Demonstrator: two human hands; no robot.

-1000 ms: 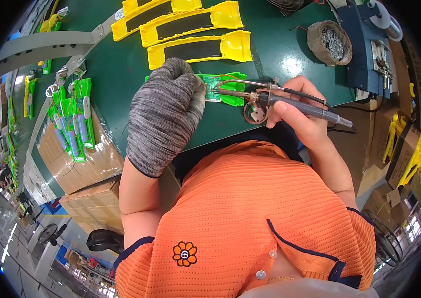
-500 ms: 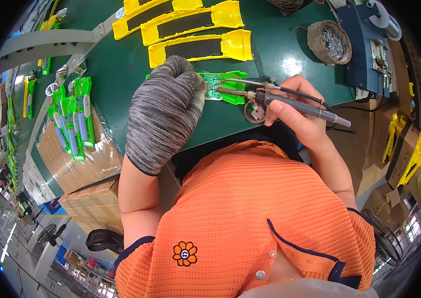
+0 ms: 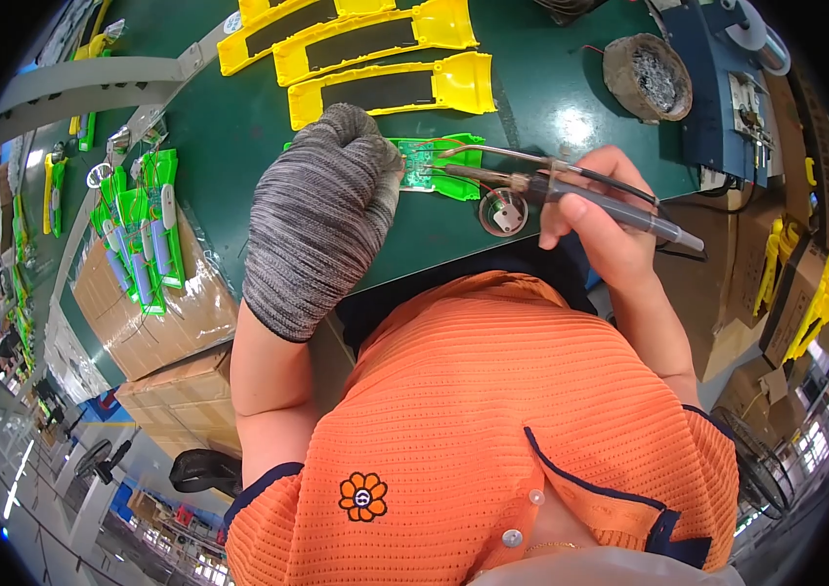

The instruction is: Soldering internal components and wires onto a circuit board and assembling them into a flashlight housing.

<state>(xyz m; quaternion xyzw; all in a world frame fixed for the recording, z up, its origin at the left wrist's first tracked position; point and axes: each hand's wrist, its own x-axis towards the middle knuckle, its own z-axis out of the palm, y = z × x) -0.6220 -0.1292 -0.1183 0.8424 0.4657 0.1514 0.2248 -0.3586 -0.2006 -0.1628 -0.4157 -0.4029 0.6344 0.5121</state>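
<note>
- We see the soldering iron [image 3: 629, 214] shifted right since the earlier frame, tip backed off toward the board's right edge.
- Right hand [image 3: 608, 217] closed around its handle.
- Gloved left hand [image 3: 326, 210] curled over the casing's left end; we can't tell its grip.
- Green circuit board [image 3: 416, 177] sits upper center in bright-green casing [image 3: 463, 189], red wires attached.

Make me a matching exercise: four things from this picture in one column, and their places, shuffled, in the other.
1. Iron
2. Circuit board
3. Pot
4. Yellow shells

A. Beside the blue machine
B. At the top of the picture
C. In the right hand
D. In a green shell

Pairs: 1-C, 2-D, 3-A, 4-B
</note>
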